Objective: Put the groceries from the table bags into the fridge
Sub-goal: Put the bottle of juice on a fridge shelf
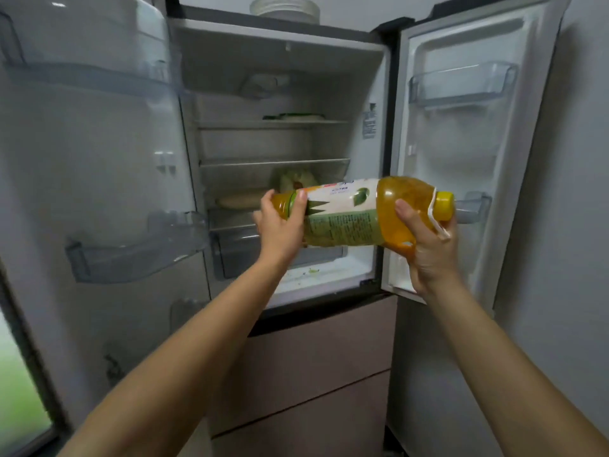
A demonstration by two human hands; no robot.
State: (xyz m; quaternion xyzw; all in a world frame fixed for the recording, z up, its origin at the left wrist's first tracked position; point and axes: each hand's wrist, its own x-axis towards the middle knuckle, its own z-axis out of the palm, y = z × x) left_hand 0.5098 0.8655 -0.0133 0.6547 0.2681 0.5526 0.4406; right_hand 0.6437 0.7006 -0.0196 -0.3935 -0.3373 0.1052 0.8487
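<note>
A large bottle of orange-yellow drink (349, 212) with a white and green label and a yellow cap lies on its side in front of the open fridge (286, 143). My left hand (280, 225) grips its base end, on the left. My right hand (428, 252) holds it from below near the neck, with the cap pointing right. The bottle is level with the lower shelf, just outside the fridge's inner space.
Both fridge doors stand wide open, with clear door bins on the left door (131, 252) and the right door (461, 84). A cabbage (293, 179) and a flat pale item (240, 201) lie on the lower shelf. A green packet (290, 116) sits higher up. Plates (285, 8) are stacked on top.
</note>
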